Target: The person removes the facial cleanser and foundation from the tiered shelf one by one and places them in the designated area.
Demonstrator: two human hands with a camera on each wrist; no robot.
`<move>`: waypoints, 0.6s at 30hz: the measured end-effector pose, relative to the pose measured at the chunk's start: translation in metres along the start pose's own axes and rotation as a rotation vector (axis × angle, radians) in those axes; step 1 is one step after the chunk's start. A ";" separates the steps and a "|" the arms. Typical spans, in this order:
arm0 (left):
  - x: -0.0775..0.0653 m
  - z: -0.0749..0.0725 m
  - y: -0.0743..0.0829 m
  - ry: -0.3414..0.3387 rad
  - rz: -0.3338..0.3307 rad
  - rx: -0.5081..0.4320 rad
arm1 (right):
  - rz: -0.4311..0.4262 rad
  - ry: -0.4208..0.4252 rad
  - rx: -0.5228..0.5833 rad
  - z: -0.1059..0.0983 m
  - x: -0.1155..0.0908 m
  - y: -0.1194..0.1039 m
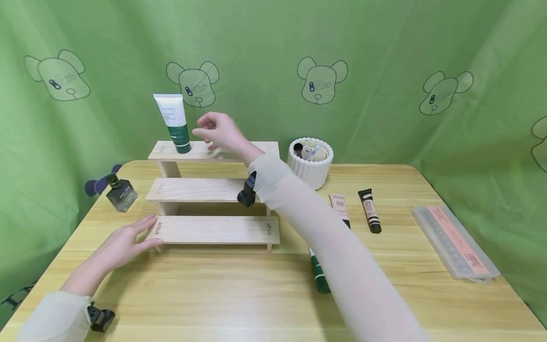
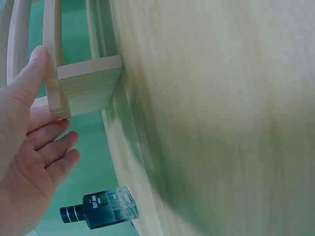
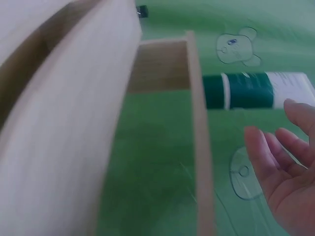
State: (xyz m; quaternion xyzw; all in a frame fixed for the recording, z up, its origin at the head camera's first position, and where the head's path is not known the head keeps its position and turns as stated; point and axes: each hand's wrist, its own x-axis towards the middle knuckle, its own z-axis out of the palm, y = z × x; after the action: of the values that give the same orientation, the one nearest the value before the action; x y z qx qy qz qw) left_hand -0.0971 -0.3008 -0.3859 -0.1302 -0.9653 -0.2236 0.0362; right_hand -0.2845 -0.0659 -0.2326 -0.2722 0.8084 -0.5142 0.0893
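Observation:
A three-tier wooden shelf rack (image 1: 215, 230) stands on the table. My left hand (image 1: 121, 243) grips the left end of its lowest board, thumb on one face and forefinger against the other in the left wrist view. On the top board a white and green squeeze tube (image 1: 176, 118) stands upright on its cap, near the left end. Just right of that tube, my right hand (image 1: 224, 135) hovers over the board with loosely bent fingers and nothing in them. A gap shows between fingers and tube (image 3: 248, 91) in the right wrist view.
Left of the rack stands a dark glass perfume bottle (image 1: 122, 194). To the right are a white ribbed holder (image 1: 309, 168) with brushes, a pink BB tube (image 1: 339, 206), a black tube (image 1: 369, 211) and a flat clear case (image 1: 455, 242). My right forearm partly covers another green tube (image 1: 319, 275).

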 end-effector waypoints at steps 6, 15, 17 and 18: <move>0.000 0.000 0.001 0.004 0.007 0.005 | -0.009 0.034 0.015 0.021 0.003 -0.001; 0.000 -0.001 0.002 0.010 0.009 0.011 | 0.052 0.151 0.077 0.040 0.010 -0.011; 0.000 -0.001 0.002 0.009 0.007 0.010 | 0.074 0.162 0.092 0.042 0.012 -0.013; 0.000 -0.001 0.002 0.009 0.005 0.009 | 0.084 0.164 0.097 0.043 0.012 -0.013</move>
State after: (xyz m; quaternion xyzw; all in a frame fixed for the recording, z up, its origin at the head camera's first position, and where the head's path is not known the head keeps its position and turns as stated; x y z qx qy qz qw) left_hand -0.0962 -0.2997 -0.3837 -0.1313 -0.9658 -0.2198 0.0419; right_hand -0.2720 -0.1104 -0.2386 -0.1904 0.7980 -0.5689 0.0575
